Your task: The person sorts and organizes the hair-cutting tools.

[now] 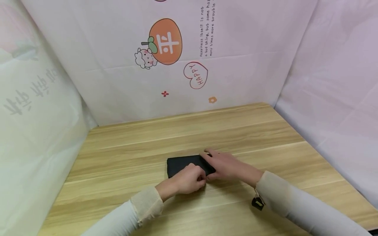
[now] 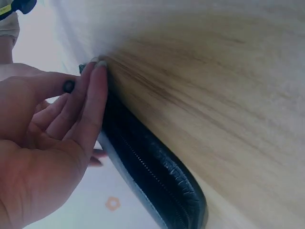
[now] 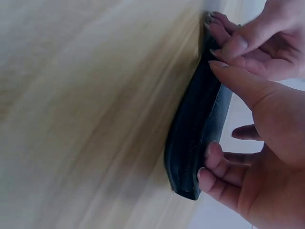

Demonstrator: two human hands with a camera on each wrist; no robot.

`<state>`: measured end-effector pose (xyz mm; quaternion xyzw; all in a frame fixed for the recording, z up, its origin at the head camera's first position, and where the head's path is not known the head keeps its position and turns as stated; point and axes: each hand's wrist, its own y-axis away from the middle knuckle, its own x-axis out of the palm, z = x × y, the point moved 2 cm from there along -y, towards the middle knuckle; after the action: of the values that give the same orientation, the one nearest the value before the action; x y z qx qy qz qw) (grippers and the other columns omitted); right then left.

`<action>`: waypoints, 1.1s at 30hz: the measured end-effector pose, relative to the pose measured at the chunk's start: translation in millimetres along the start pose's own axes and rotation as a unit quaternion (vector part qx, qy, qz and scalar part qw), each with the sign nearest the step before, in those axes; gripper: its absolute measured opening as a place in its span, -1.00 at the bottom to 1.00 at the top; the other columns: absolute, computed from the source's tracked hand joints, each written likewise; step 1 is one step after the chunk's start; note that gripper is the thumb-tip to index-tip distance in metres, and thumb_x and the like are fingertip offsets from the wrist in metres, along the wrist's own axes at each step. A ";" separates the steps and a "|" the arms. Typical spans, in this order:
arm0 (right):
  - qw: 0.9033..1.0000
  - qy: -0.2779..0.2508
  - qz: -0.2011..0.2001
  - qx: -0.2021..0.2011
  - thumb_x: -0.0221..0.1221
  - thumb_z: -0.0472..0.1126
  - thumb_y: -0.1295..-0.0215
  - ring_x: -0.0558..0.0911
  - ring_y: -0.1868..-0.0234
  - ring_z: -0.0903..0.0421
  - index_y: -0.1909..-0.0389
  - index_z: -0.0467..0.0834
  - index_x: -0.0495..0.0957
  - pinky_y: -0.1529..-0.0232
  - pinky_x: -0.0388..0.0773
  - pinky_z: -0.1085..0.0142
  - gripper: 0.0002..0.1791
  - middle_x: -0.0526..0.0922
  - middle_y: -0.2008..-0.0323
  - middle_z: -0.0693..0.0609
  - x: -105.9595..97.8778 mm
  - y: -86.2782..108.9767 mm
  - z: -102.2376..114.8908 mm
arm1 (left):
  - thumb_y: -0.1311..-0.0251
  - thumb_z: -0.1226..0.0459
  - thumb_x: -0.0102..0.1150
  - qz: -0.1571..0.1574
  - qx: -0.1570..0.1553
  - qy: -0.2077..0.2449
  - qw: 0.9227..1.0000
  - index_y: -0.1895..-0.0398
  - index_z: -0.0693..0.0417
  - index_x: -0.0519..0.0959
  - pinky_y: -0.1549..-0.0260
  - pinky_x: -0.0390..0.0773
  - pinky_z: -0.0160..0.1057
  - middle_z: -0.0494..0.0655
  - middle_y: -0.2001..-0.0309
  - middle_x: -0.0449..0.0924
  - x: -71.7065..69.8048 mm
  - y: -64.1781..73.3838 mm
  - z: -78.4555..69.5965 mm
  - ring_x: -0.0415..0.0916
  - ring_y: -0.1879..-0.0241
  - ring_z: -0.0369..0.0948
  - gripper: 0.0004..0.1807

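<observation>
A flat black zippered pouch [image 1: 183, 161] lies on the wooden table, its long zipper side facing the person. In the left wrist view, the zipper teeth [image 2: 143, 162] run along that side. My left hand [image 1: 189, 179] is at the pouch's near edge, thumb and fingertips pinching the small dark zipper pull [image 2: 69, 86], mostly hidden by the fingers. My right hand [image 1: 225, 165] holds the pouch's right end, fingers over the top and far edge, thumb at the near edge beside the left hand. In the right wrist view, bent fingers [image 3: 221, 174] press against the pouch [image 3: 190, 138].
The wood-grain table [image 1: 124, 147] extends around the pouch. White printed cloth [image 1: 124, 88] hangs behind it and on both sides. A small black device [image 1: 258, 203] hangs below the right sleeve cuff.
</observation>
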<state>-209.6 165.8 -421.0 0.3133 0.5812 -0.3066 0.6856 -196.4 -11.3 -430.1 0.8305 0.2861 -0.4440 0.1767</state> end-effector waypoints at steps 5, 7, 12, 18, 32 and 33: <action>1.000 0.000 0.007 -0.012 0.36 0.28 -0.24 0.63 0.13 -0.11 -0.54 -0.18 0.26 0.13 0.62 -0.01 0.00 0.39 -0.34 -0.28 4.5 -4.4 -3.2 | -0.37 0.37 0.23 -0.001 -0.003 -0.009 1.000 0.06 0.10 0.59 0.58 0.45 -0.48 -0.37 0.63 0.52 -1.3 3.8 2.6 0.42 0.67 -0.46 -0.86; 1.000 0.000 0.005 -0.015 0.36 0.28 -0.23 0.62 0.18 -0.08 -0.54 -0.16 0.27 0.17 0.62 0.01 -0.01 0.39 -0.34 -0.28 6.6 -4.5 -4.9 | -0.38 0.36 0.24 -0.002 -0.004 -0.013 1.000 0.04 0.13 0.55 0.59 0.44 -0.48 -0.38 0.66 0.51 -1.6 4.8 4.0 0.42 0.69 -0.46 -0.85; 1.000 0.000 -0.002 -0.019 0.33 0.31 -0.24 0.57 0.28 0.01 -0.55 -0.11 0.26 0.23 0.60 0.09 -0.02 0.38 -0.34 -0.24 10.0 -6.0 -7.4 | -0.34 0.35 0.30 -0.018 -0.012 -0.030 0.999 0.19 0.14 0.61 0.52 0.46 -0.48 -0.41 0.71 0.49 -5.2 7.5 7.5 0.41 0.68 -0.47 -0.93; 1.000 -0.003 0.000 -0.011 0.33 0.33 -0.22 0.54 0.33 0.05 -0.56 -0.06 0.26 0.23 0.59 0.11 -0.01 0.38 -0.35 -0.20 11.6 -9.7 -7.5 | -0.31 0.35 0.33 -0.019 -0.035 -0.017 0.999 0.40 0.09 0.63 0.51 0.47 -0.45 -0.40 0.76 0.46 -13.4 19.3 16.8 0.40 0.69 -0.43 -0.88; 1.000 -0.004 0.012 -0.003 0.33 0.33 -0.22 0.65 0.14 -0.09 -0.57 -0.04 0.24 0.10 0.61 0.02 0.00 0.34 -0.41 -0.21 9.4 -10.2 -5.9 | -0.30 0.45 0.27 -0.041 -0.063 -0.004 0.997 0.45 0.10 0.57 0.58 0.43 -0.38 -0.34 0.75 0.47 -36.0 71.6 48.1 0.33 0.72 -0.41 -0.82; 1.000 -0.005 0.012 -0.004 0.33 0.33 -0.22 0.65 0.16 -0.08 -0.57 -0.05 0.24 0.11 0.61 0.02 0.00 0.33 -0.41 -0.21 8.8 -10.1 -5.9 | -0.31 0.46 0.25 -0.045 -0.067 -0.004 0.997 0.46 0.10 0.56 0.59 0.43 -0.38 -0.33 0.74 0.49 -38.1 74.4 50.0 0.33 0.71 -0.41 -0.82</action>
<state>-219.8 163.7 -431.2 0.3157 0.5756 -0.2975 0.6932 -198.1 -108.4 -422.3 0.8012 0.3515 -0.4347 0.2136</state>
